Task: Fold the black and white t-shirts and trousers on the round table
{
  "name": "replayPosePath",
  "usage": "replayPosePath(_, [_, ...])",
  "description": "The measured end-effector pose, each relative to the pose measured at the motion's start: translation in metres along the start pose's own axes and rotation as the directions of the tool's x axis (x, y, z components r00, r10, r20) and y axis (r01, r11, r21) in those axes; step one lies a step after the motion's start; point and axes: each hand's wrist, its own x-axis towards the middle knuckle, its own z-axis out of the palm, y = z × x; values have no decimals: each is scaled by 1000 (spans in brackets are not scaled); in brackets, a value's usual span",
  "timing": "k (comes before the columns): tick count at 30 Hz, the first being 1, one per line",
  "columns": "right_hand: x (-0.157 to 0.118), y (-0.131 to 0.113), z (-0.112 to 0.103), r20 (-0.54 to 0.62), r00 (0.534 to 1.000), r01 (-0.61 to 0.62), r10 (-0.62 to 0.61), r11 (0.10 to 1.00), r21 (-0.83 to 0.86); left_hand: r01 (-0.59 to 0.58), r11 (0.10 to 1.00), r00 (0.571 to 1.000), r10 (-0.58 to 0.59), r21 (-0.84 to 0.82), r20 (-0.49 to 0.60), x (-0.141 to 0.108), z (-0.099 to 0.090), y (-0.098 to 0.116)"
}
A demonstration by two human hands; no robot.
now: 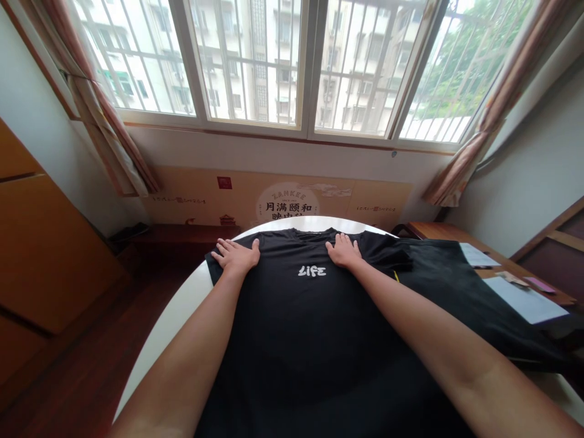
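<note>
A black T-shirt with white lettering on its chest lies spread over a white round table, its neckline towards the far edge. My left hand rests flat on the shirt near the left sleeve, fingers spread. On the other side, my right hand presses flat beside the collar, fingers also apart. Neither hand grips the cloth. Another dark garment lies to the right, partly hidden by my right forearm.
Behind the table stands a beige printed panel under barred windows. At right is a wooden desk with white papers on it. A wooden cabinet stands at left, and curtains hang by the windows.
</note>
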Motion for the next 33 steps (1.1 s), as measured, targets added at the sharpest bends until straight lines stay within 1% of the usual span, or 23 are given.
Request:
replayPosePath(2, [-3,-3,-3,-7,1000,9,-9,1000,-4,2,1000,1000,-2,8,25,3,-2,-4])
replayPosePath(4, [-7,-4,-11,-27,999,31,-32,999,-17,-4,1000,999,4,18,33,5,-5,-8])
replayPosePath(6, [-12,0,-25,-74,995,59,-62,997,-45,-22,999,1000,22,30,-3,5,-6,-10])
replayPosePath(7, [-14,6,-35,-106,992,65,-72,996,-66,-48,998,998,49,35,-34,5,-7,-9])
replayPosePath(9, [-19,24,-59,-172,984,36,-54,993,-111,-143,989,985,146,46,-88,2,-7,-3])
replayPosePath(11, [-25,50,-81,-212,977,-57,25,988,-145,-281,958,954,285,55,-89,-1,-7,6])
replayPosePath(13, [-30,81,-99,-223,965,-175,135,970,-168,-400,915,916,401,50,-10,-5,-5,15])
replayPosePath(15, [-35,109,-109,-215,951,-263,223,948,-180,-465,885,883,460,37,93,-8,-2,22])
replayPosePath(16, [-37,122,-110,-204,947,-286,249,941,-180,-469,882,878,461,40,130,-10,-1,23])
replayPosePath(17, [-39,132,-110,-188,946,-296,263,939,-175,-457,888,883,446,52,149,-10,0,24])
replayPosePath(19, [-40,147,-107,-149,952,-288,267,946,-147,-405,910,910,391,92,140,-12,0,23])
replayPosePath(21, [-38,155,-103,-123,958,-273,261,957,-99,-338,933,938,325,124,118,-12,0,21])
replayPosePath(24, [-33,161,-103,-141,953,-272,269,962,-1,-297,945,953,285,135,104,-12,-3,19])
replayPosePath(27, [-31,164,-109,-175,939,-274,297,951,141,-311,941,949,299,131,100,-12,-3,18])
replayPosePath(30, [-35,164,-114,-168,934,-251,316,913,321,-308,943,950,298,123,97,-12,-3,18])
replayPosePath(33, [-43,159,-116,-151,943,-188,298,847,497,-302,947,952,292,113,93,-13,-3,18])
